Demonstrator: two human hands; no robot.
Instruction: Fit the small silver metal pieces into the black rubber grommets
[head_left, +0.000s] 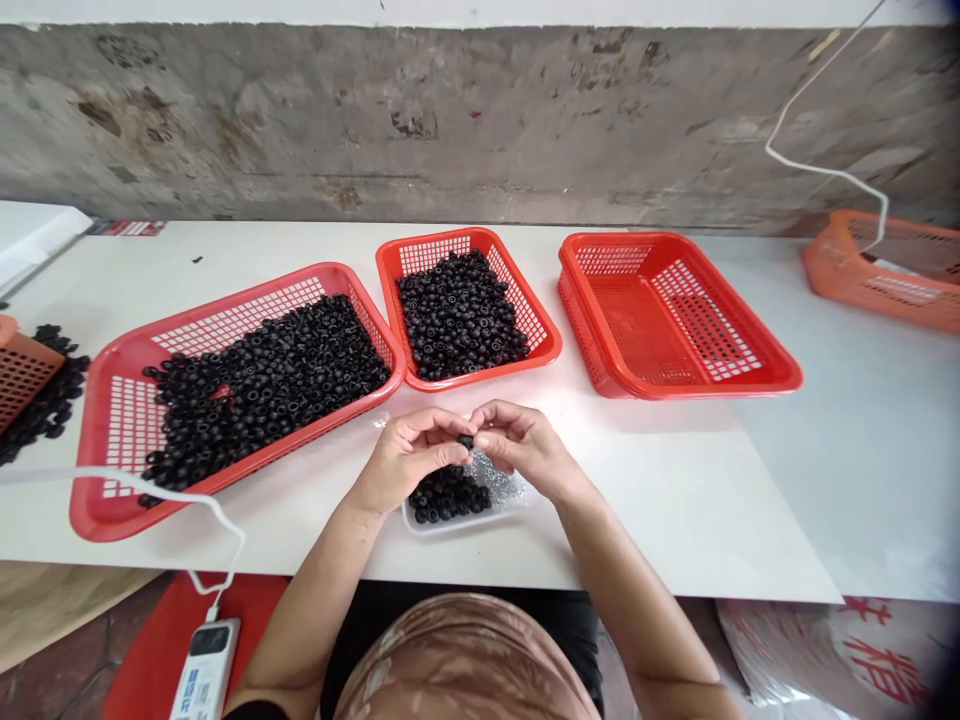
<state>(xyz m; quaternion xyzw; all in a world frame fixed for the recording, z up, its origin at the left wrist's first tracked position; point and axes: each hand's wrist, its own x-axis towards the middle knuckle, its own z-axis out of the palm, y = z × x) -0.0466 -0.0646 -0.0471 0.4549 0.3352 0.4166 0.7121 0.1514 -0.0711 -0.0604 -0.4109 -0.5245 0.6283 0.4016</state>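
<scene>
My left hand and my right hand meet above a shallow clear tray. Between their fingertips is a small black part, pinched from both sides. Black round parts fill the tray's left side, and small shiny silvery pieces lie on its right. Fingers partly hide the tray's back. Behind my hands stands a red basket of black parts, and a larger red basket at the left holds many more.
Stacked red baskets stand at the right rear, an orange basket farther right. At the left edge, another orange basket sits by loose black parts. A white cable crosses the large basket's front toward a power bank.
</scene>
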